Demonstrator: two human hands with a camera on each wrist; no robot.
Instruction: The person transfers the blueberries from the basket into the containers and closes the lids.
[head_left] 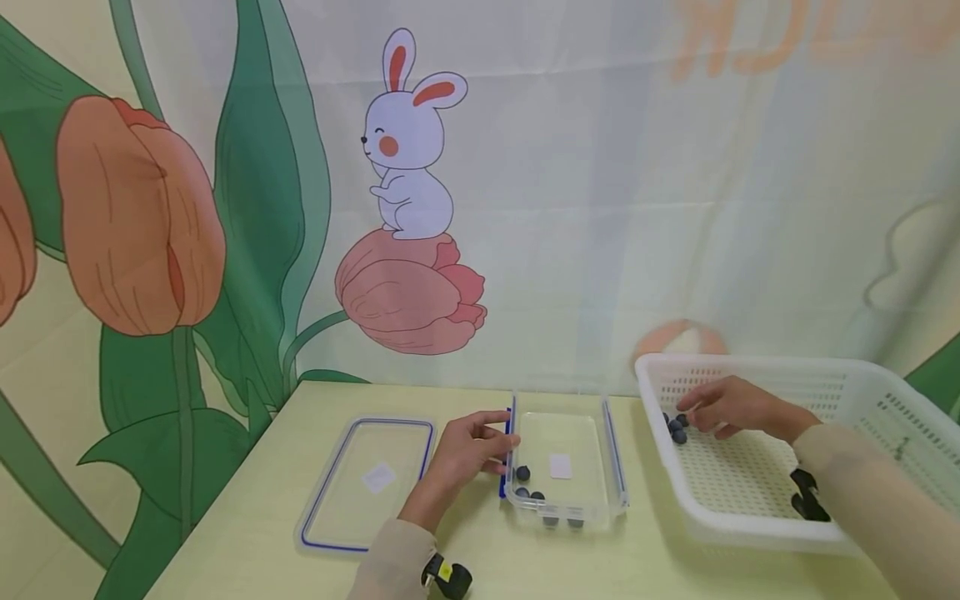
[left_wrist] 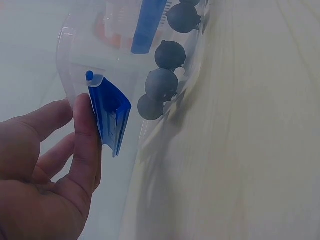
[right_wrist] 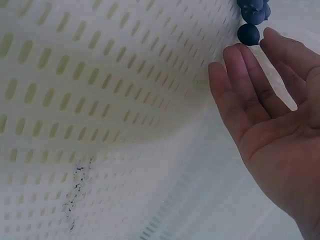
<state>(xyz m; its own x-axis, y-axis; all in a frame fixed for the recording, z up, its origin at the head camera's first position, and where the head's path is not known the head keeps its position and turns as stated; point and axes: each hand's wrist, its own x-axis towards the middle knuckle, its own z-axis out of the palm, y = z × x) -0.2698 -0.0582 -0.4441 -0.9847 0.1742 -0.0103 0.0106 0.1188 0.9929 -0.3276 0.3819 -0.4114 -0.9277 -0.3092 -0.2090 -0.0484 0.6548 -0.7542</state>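
My left hand grips the left wall of a clear plastic food container, fingertips at the rim beside a blue locking flap. Inside that container, several blueberries lie towards its near left side. Over in a white perforated basket, my right hand reaches down with loosely bent fingers. A small cluster of blueberries rests by the basket's left wall, right at those fingertips. In the right wrist view, the lowest blueberry sits just beyond the thumb and fingers, with nothing between them.
A clear lid with a blue seal lies flat on the pale table, left of the container. Behind the table hangs a curtain printed with tulips and a rabbit. The basket's raised rim stands right of the container.
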